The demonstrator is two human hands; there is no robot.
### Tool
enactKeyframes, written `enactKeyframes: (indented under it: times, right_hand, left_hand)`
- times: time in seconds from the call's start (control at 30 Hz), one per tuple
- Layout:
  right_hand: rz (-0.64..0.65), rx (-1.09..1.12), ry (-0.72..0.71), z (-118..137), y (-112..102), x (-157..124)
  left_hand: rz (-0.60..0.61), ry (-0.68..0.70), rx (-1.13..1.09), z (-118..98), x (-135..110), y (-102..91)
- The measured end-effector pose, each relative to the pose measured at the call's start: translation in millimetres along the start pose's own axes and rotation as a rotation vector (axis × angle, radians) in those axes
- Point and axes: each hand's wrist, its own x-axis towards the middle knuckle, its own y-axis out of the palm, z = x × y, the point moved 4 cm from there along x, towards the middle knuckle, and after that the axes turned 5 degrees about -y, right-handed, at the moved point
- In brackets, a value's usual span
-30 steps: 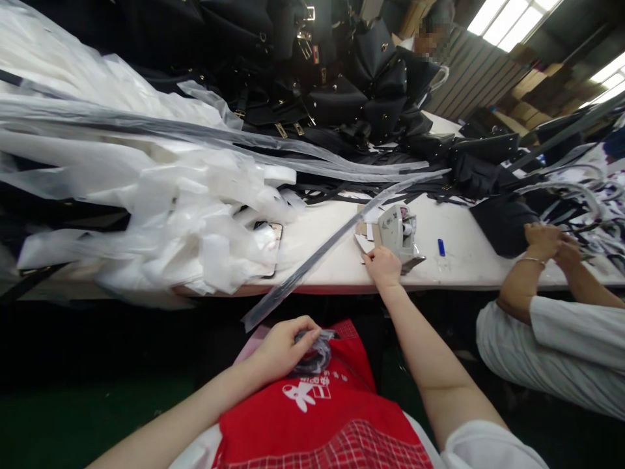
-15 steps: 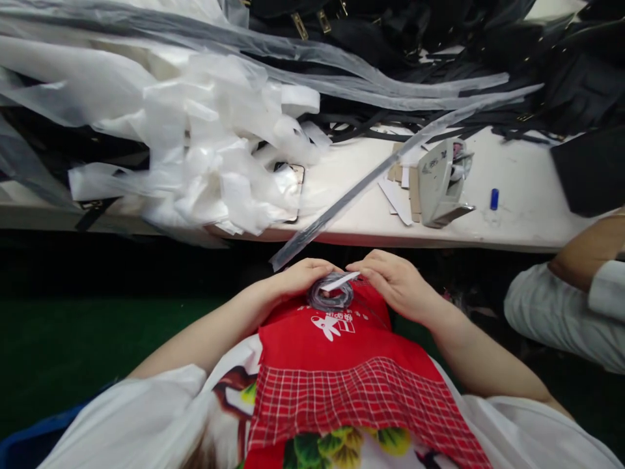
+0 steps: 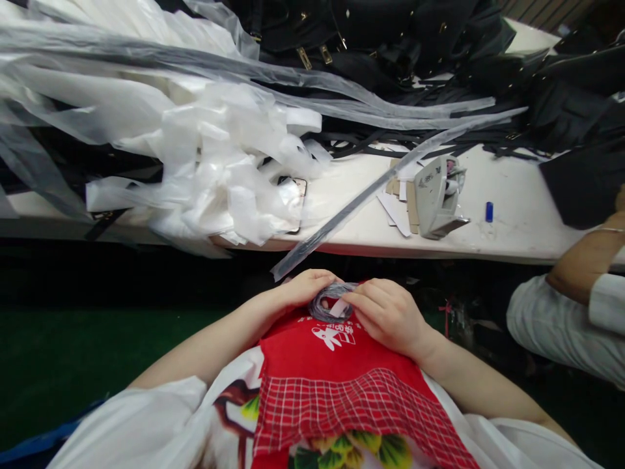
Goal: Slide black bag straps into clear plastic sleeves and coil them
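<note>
In front of the red apron [image 3: 303, 352], a coil of grey, plastic-wrapped strap [image 3: 318, 307] is held at waist height. My left hand [image 3: 310, 286] is closed around the coil's left side, its fingertips at the upper rim. A short white strip of tape [image 3: 338, 308] crosses the coil's opening and right side. My right hand [image 3: 388, 312] is closed, its fingers pressing the strip's upper end against the coil; the thumb is mostly hidden. Beyond both hands, a long plastic-wrapped strap [image 3: 342, 218] hangs slightly over the table edge.
A tape dispenser [image 3: 432, 198] stands on the white table [image 3: 517, 241] beside cardboard pieces [image 3: 396, 208] and a blue cap-like piece [image 3: 489, 212]. White plastic sleeves [image 3: 209, 163] heap at left, partly over a phone [image 3: 299, 202]. Black bags [image 3: 371, 32] lie behind. Another person's arm [image 3: 581, 267] is at right.
The white strip has swung from sticking out to the upper right to lying down across the coil. My right hand has moved down and closer onto the coil. The view has tilted up slightly.
</note>
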Motion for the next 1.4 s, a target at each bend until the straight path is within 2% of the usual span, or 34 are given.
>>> enactKeyframes:
  times: [0.1, 0.23, 0.4, 0.57, 0.7, 0.87, 1.07, 1.17, 1.27, 1.4]
  right_hand:
    - [-0.06, -0.025, -0.097, 7.9, -2.0, 0.2]
    - [-0.01, -0.003, -0.046, 6.2, 1.9, 0.0]
    - [0.059, -0.03, -0.08, 8.0, 17.8, -0.3]
    - [0.101, -0.028, -0.058, 7.8, 43.3, 1.1]
    - [0.164, 0.028, 0.093, -0.4, 54.9, 1.6]
    - [0.219, 0.302, 0.365, -10.4, 52.9, -2.6]
    - [0.25, 0.286, 0.514, -16.5, 64.2, -5.2]
    - [0.299, 0.293, 0.524, -21.4, 60.0, -5.5]
    - [0.345, 0.421, 0.538, -27.0, 44.2, -8.2]
    - [0.284, 0.511, 0.58, -28.6, 23.8, -10.8]
  left_hand:
    - [-0.03, 0.056, 0.038, -0.4, 0.8, -1.8]
    - [-0.035, 0.059, 0.014, 2.6, -0.4, -2.3]
    - [-0.055, 0.066, 0.008, 5.8, -0.7, -2.3]
    - [-0.074, 0.071, 0.018, 6.8, 3.4, -0.5]
    - [-0.097, 0.065, 0.037, 9.2, 5.2, 1.5]
    - [-0.148, 0.037, 0.11, 11.7, 1.7, 1.6]
    - [-0.16, 0.036, 0.18, 8.8, -2.8, 4.7]
    - [-0.166, 0.037, 0.206, 9.5, -4.3, 3.5]
    - [-0.15, 0.035, 0.206, 11.0, -5.7, 0.9]
    - [-0.116, 0.052, 0.209, 9.4, -7.6, -0.1]
